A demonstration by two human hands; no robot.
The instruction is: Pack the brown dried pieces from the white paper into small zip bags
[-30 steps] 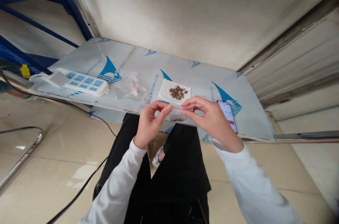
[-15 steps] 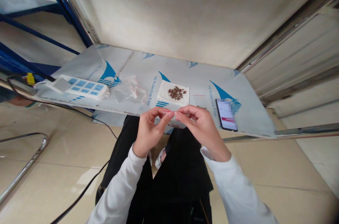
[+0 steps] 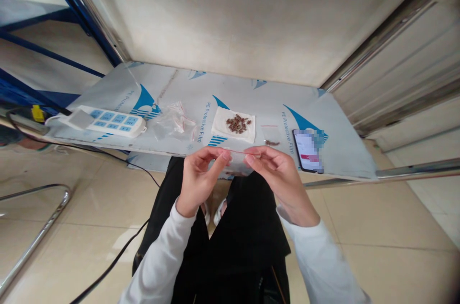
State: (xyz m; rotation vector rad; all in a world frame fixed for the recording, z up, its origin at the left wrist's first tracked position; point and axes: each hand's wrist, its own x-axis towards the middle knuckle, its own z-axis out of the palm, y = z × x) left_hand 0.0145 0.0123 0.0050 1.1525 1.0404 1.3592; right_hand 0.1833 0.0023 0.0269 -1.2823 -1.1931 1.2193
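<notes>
Between my hands is a small clear zip bag (image 3: 237, 163) with a red line along its top edge. My left hand (image 3: 203, 172) pinches that edge at one end, thumb against fingers. The other end is pinched by my right hand (image 3: 275, 174). Something dark shows low in the bag, too blurred to name. Just beyond my hands, a pile of small brown pieces (image 3: 238, 124) lies on a white folded cloth or tissue (image 3: 223, 130). To the right of it, another small zip bag (image 3: 270, 134) lies flat with a few brown pieces inside.
Several clear zip bags (image 3: 174, 122) lie heaped left of the cloth. Farther left is a white power strip (image 3: 115, 122) with a plug in it. A phone (image 3: 308, 151) lies at the right. The film-covered table (image 3: 194, 90) meets a pale panel behind; a black cable (image 3: 118, 251) crosses the floor.
My hands have moved apart along the bag's top edge, so more of its red line shows. The filled bag on the table is now uncovered. The view has shifted slightly.
</notes>
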